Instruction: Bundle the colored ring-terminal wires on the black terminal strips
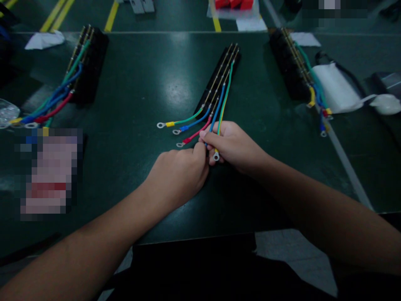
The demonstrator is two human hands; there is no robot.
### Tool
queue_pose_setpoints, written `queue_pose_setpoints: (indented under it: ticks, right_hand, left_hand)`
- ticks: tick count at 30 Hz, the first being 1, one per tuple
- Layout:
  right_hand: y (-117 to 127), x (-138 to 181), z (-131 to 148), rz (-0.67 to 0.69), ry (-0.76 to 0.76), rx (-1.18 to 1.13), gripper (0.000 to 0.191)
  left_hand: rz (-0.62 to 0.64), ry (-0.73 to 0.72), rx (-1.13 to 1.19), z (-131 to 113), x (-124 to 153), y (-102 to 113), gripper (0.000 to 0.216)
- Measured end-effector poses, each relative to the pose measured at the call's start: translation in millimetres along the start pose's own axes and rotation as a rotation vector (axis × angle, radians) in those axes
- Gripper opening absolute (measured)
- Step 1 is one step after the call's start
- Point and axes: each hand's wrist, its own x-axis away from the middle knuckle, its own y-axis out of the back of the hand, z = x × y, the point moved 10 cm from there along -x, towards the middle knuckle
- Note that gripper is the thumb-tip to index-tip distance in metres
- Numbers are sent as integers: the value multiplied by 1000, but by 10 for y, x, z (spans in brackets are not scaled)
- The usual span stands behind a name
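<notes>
In the middle lies a black terminal block [216,81] with brass strips and several coloured wires. My right hand [236,144] is closed, thumb and fingers pinching a long blue wire [221,102]. Beside it a green-yellow wire [224,104] passes the same fingers, its ring terminal [216,156] hanging below them. My left hand [181,171] is closed in a fist against the right fingertips, at the blue wire's lower end, which the hands hide. Left of the hands, a green wire [188,121], a shorter blue wire [196,121] and a red wire [199,133] fan out with ring terminals.
Similar wired blocks lie at left [94,71] and right [286,67]. A blurred-out flat object [52,173] is on the left. At right are a white pouch [336,88] and a cable; red parts [234,4] in a plastic bag lie at the back.
</notes>
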Motion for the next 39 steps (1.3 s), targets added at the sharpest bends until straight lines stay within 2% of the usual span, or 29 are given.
queue_pose_setpoints:
  ticks: [39]
  right_hand:
    - [6, -9, -26, -14, -2, -7, 35]
  left_hand:
    - [-9, 11, 13, 6, 1, -5, 33]
